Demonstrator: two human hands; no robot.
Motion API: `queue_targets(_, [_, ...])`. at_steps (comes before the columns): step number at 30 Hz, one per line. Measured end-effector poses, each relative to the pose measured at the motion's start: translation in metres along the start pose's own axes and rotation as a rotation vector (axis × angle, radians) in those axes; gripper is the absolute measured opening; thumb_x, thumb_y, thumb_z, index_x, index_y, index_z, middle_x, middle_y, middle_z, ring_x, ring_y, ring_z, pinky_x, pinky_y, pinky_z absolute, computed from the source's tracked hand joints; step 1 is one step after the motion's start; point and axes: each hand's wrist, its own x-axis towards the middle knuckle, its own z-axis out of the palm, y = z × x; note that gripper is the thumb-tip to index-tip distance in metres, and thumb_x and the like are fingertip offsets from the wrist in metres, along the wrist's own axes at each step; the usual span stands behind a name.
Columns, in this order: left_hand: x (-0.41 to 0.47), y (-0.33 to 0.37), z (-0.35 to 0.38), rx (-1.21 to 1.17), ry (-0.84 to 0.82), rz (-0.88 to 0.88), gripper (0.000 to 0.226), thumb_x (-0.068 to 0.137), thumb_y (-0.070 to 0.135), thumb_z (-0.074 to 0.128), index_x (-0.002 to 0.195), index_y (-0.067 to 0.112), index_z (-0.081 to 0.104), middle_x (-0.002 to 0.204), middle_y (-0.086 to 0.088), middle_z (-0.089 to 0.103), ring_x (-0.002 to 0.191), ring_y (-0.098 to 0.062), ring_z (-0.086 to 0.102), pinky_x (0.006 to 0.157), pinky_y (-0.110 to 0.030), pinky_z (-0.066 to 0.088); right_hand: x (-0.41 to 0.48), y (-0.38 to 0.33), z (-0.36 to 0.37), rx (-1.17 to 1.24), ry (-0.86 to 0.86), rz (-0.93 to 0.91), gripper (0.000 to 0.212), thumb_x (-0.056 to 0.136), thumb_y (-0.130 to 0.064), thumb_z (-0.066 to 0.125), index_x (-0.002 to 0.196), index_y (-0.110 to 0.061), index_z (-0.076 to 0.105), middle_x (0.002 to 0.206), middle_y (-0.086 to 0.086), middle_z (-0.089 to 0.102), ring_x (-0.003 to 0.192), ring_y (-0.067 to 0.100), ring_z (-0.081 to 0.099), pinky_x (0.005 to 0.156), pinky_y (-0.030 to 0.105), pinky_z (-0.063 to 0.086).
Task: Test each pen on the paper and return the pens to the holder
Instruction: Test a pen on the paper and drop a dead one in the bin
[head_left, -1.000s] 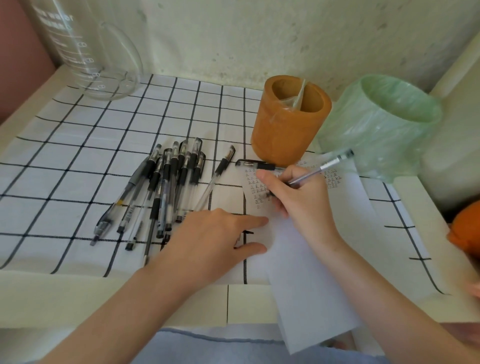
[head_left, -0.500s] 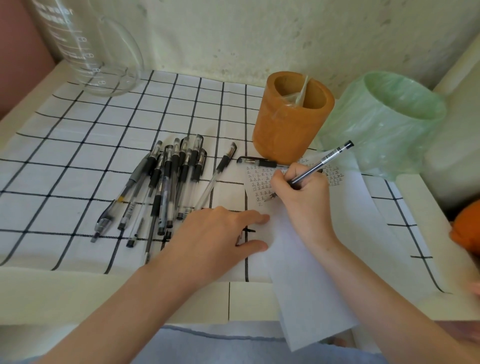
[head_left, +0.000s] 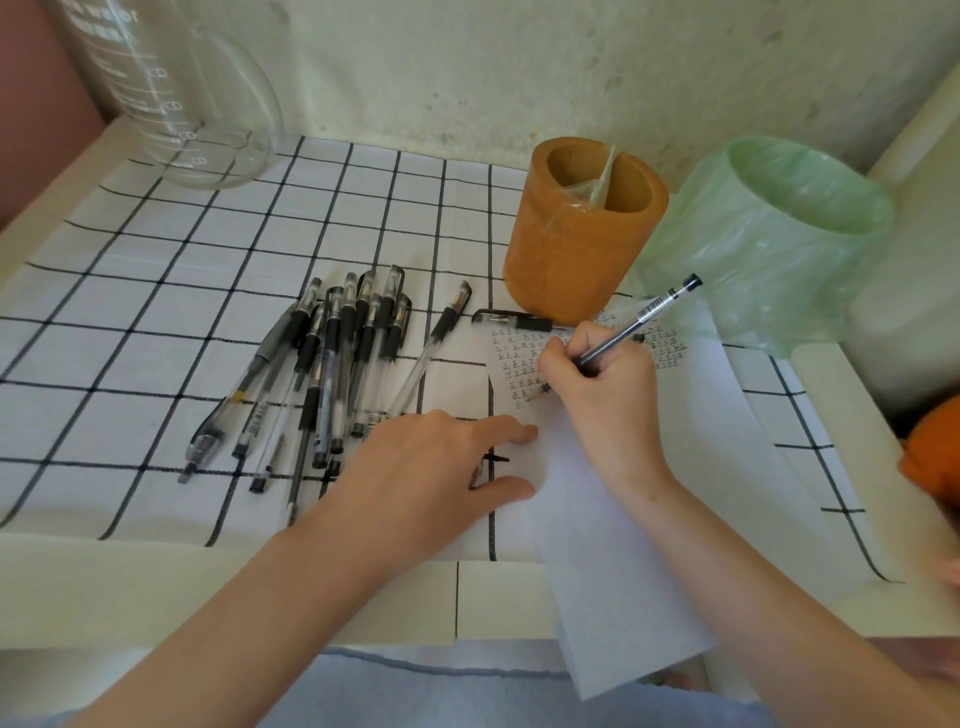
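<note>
The pen (head_left: 636, 325) in the right hand (head_left: 605, 400) now leans steeper than a second ago, its black end higher against the green bag (head_left: 769, 244). The left hand (head_left: 431, 483) still presses flat, fingers straight, on the paper (head_left: 623, 571). The right hand pinches the clear pen, its tip on the paper among rows of small marks, just in front of the orange holder (head_left: 576, 249) on the counter (head_left: 156, 587).

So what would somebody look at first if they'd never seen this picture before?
Probably the right hand gripping a pen, tip down among rows of small marks on the white paper in the middle. Next comes the heap of black pens lying on the checked cloth to the left, and the orange holder standing just behind the paper.
</note>
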Motion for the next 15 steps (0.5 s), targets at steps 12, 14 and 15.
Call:
queue_targets(12, [0.0007, -0.0003, -0.0004, 0.003, -0.016, 0.006, 0.044, 0.086, 0.06, 0.044, 0.128, 0.05, 0.038, 0.055, 0.01, 0.041, 0.058, -0.007, 0.04, 0.059, -0.022, 0.036, 0.0012, 0.0002, 0.0009, 0.0, -0.007, -0.002, 0.048, 0.081, 0.004, 0.059, 0.05, -0.02, 0.032, 0.043, -0.009, 0.032, 0.046, 0.003, 0.029, 0.049, 0.013, 0.027])
queue_targets(14, [0.0005, 0.0, -0.0007, 0.006, -0.014, 0.006, 0.044, 0.086, 0.06, 0.044, 0.129, 0.05, 0.039, 0.055, 0.01, 0.041, 0.058, -0.007, 0.04, 0.058, -0.022, 0.034, 0.0012, 0.0002, 0.0008, -0.005, -0.009, 0.001, 0.047, 0.08, 0.004, 0.059, 0.05, -0.019, 0.031, 0.045, -0.008, 0.03, 0.047, 0.003, 0.027, 0.048, 0.014, 0.026])
queue_targets(15, [0.0002, 0.0, -0.0008, 0.003, -0.015, 0.006, 0.044, 0.086, 0.059, 0.044, 0.129, 0.049, 0.039, 0.055, 0.011, 0.041, 0.058, -0.006, 0.04, 0.058, -0.022, 0.034, 0.0012, 0.0001, 0.0006, -0.004, -0.012, 0.004, 0.047, 0.08, 0.004, 0.059, 0.05, -0.019, 0.031, 0.045, -0.008, 0.029, 0.047, 0.003, 0.027, 0.048, 0.014, 0.026])
